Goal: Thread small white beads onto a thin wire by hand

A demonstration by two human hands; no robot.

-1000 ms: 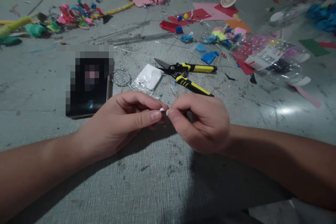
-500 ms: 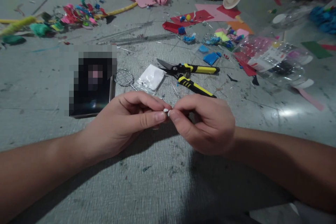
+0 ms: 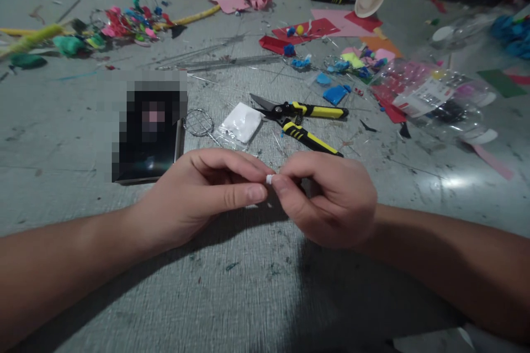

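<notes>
Left hand (image 3: 202,193) and right hand (image 3: 327,198) have closed together since a second ago; your fingertips now touch, pinching one small white bead (image 3: 269,178) between them above the desk (image 3: 248,287), near its front edge. Snips (image 3: 300,118) lie untouched just behind.

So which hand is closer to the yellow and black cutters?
Right. The right hand sits just below the cutters, nearly under their lower handle. The left hand is farther off, down and to their left.

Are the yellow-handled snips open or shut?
Open: the snips lie on the table with handles spread and blades parted, beyond both hands.
</notes>
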